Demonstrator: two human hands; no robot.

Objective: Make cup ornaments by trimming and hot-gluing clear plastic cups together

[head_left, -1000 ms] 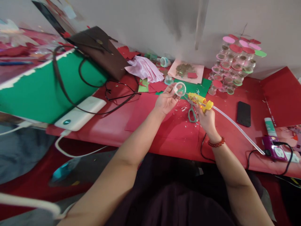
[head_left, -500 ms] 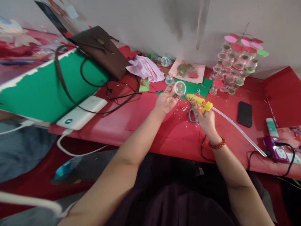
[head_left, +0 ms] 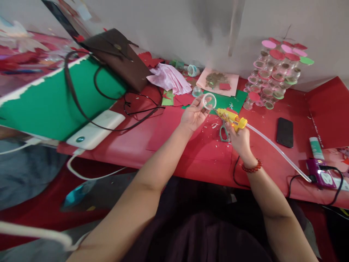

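My left hand [head_left: 193, 117] pinches a small clear plastic cup [head_left: 209, 101], its round mouth turned toward me, above the red table [head_left: 174, 145]. My right hand [head_left: 240, 139] grips a yellow hot glue gun [head_left: 231, 118] with a long translucent glue stick [head_left: 275, 149] trailing to the right. The gun's nozzle points left and touches the rim of the cup. Green-handled scissors [head_left: 223, 131] lie on the table just under the gun.
A stack of clear cups with pink, red and green lids [head_left: 275, 72] stands at the back right. A black phone [head_left: 284, 131], a purple plug [head_left: 319, 174], a brown bag [head_left: 120, 60], a green sheet [head_left: 49, 98] and a white power bank [head_left: 95, 129] lie around.
Both hands hold almost the same pose; the cup and the glue gun have shifted very slightly up and right in the picture as the camera moved.
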